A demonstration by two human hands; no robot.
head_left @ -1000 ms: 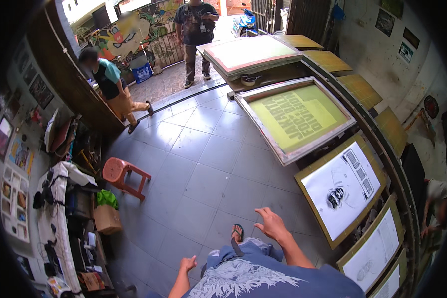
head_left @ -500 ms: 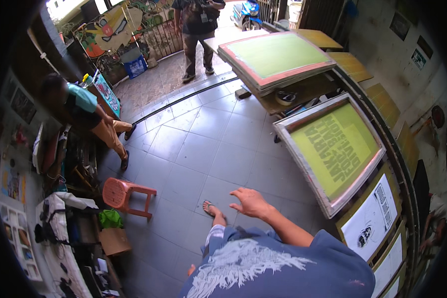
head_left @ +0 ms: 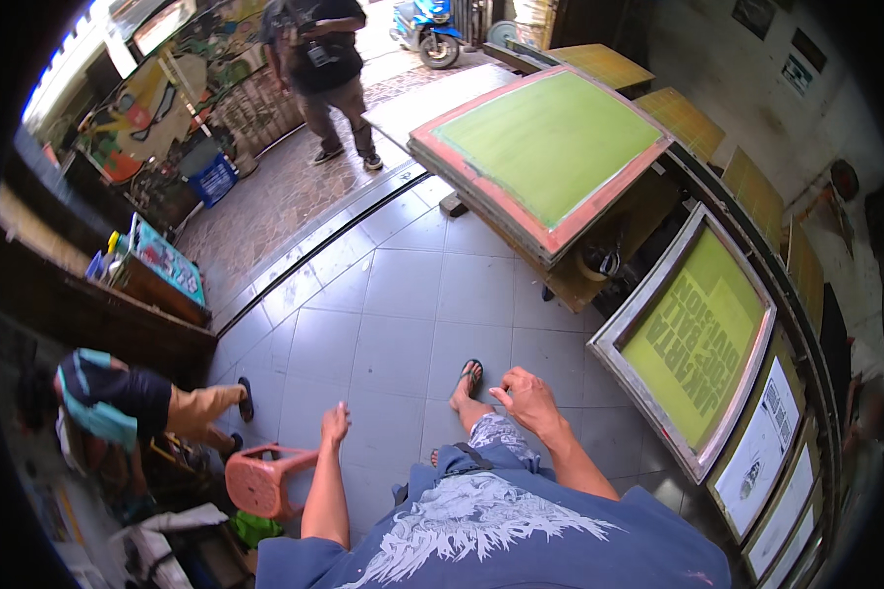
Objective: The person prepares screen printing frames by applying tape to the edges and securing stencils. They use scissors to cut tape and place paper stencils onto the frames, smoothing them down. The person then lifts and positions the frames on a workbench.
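Observation:
My left hand (head_left: 335, 422) hangs in the air over the grey tiled floor, left of my legs. It is seen edge-on, loosely bent, and nothing shows in it. On the other side, my right hand (head_left: 530, 401) is held out in front of my thigh, empty, with fingers half bent and the thumb apart. The nearest thing to it is a framed printing screen (head_left: 697, 334) with yellow-green mesh and dark lettering, leaning at the right. Neither hand touches anything. A stack of screens, its top one green with a pink border (head_left: 555, 142), rests on a table ahead.
A red plastic stool (head_left: 265, 481) stands at the left, beside a bending person (head_left: 138, 402). Another person (head_left: 324, 79) stands by the doorway track. White printed sheets (head_left: 761, 442) lie on boards along the right. A blue motorbike (head_left: 427, 34) is outside.
My view has shifted forward and turned. My left arm has come into view, and my right hand's fingers have bent more. The person at left now bends down near the stool.

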